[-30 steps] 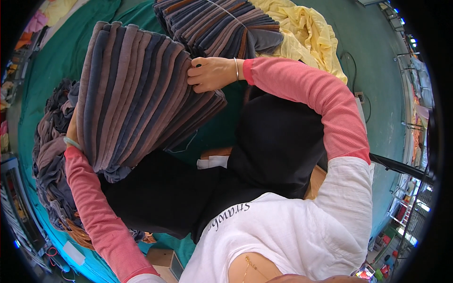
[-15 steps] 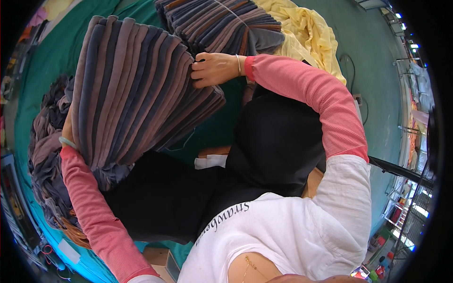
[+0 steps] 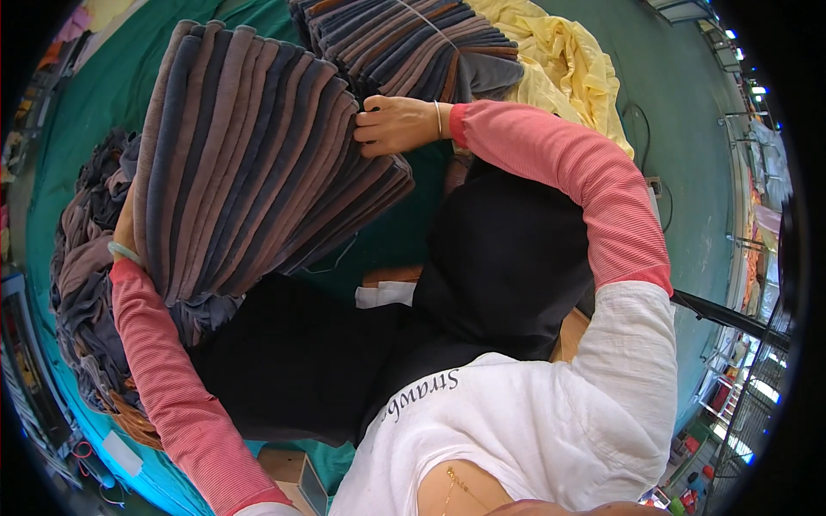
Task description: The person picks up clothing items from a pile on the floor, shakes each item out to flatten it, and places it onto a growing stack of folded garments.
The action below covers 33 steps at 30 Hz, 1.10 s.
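Striped brown-grey stack of folded cloth (image 3: 249, 163) lies tilted between both hands, left hand (image 3: 126, 228) cupping its far-left edge, fingers hidden, right hand (image 3: 394, 125) fingers curled against its right edge.

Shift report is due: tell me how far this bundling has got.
Done: one tied stack of folded garments lies by the yellow cloth. In hand: the left hand and right hand clasp a second folded stack. Left: a loose heap of garments lies unfolded.
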Each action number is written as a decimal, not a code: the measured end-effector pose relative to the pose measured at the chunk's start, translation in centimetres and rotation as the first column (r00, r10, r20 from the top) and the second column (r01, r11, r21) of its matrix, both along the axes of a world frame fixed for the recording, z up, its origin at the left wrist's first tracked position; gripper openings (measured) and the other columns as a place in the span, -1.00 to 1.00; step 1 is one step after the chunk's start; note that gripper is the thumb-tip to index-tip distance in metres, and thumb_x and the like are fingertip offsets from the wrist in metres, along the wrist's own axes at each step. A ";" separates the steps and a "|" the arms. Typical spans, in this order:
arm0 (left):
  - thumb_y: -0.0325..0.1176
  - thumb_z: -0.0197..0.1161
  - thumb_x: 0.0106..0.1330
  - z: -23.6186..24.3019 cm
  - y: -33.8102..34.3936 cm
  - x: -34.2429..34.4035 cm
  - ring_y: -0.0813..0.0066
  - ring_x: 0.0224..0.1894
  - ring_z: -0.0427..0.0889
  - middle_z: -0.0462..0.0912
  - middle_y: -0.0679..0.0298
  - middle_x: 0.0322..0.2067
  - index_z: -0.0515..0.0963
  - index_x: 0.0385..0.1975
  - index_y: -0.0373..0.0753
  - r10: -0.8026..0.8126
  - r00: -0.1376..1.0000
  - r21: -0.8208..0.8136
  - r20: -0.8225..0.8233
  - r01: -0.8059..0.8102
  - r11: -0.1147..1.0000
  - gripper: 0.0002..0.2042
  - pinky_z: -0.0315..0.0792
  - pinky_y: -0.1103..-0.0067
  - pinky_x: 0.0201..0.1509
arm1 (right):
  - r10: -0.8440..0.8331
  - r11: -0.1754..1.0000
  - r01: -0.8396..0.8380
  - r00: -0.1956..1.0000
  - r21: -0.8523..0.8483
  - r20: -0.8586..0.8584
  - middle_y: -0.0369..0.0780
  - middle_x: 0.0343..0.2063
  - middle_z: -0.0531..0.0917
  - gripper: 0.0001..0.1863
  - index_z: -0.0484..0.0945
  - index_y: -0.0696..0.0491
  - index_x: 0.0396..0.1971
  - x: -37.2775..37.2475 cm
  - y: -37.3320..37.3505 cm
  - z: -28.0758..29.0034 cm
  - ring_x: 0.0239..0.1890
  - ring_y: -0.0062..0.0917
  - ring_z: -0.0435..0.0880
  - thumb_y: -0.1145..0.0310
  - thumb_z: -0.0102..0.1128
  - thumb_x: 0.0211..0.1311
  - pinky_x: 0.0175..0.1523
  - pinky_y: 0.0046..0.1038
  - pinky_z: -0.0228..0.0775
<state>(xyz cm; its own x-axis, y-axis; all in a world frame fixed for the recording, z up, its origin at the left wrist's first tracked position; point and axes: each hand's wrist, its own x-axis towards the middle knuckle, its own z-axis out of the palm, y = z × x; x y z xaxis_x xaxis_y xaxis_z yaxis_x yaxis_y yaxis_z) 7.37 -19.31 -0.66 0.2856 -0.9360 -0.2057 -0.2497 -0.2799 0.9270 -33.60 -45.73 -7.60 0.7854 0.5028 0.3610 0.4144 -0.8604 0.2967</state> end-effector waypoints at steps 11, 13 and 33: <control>-0.43 -0.06 0.33 -0.1 0.6 0.6 0.44 0.16 0.27 0.23 0.19 0.17 0.06 0.25 -0.22 -0.005 1.000 0.003 -0.005 0.005 1.000 -0.52 0.17 0.61 0.19 | -0.001 0.999 0.003 0.999 0.036 -0.048 -0.41 -0.47 0.39 -0.97 0.48 -0.18 -0.56 -0.5 0.0 -0.6 -0.30 -0.60 0.37 0.31 0.07 -0.01 -0.09 -0.50 0.08; -0.43 -0.06 0.33 -0.3 0.6 0.7 0.44 0.16 0.27 0.24 0.19 0.17 0.06 0.25 -0.23 -0.007 1.000 0.002 -0.007 0.007 1.000 -0.52 0.18 0.61 0.19 | 0.001 1.000 -0.001 1.000 0.008 -0.019 -0.42 -0.46 0.39 -0.97 0.49 -0.18 -0.56 -0.4 0.0 -0.8 -0.30 -0.61 0.37 0.30 0.07 -0.01 -0.09 -0.49 0.08; -0.42 -0.06 0.33 -0.8 1.9 1.4 0.44 0.14 0.30 0.26 0.19 0.15 0.07 0.24 -0.23 -0.040 0.999 -0.033 -0.013 0.039 0.999 -0.53 0.21 0.61 0.16 | 0.005 0.997 -0.009 0.998 -0.076 -0.059 -0.43 -0.46 0.38 -0.96 0.46 -0.16 -0.59 0.1 0.5 -1.3 -0.33 -0.63 0.36 0.27 0.07 -0.03 -0.10 -0.52 0.08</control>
<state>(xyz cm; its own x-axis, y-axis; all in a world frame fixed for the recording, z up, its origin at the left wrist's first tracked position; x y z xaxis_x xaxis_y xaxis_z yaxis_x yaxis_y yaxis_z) 8.76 -17.37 -1.42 0.2456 -0.9527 -0.1790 -0.2470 -0.2400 0.9388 -33.47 -45.28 -8.89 0.8005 0.5324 0.2751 0.4387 -0.8334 0.3362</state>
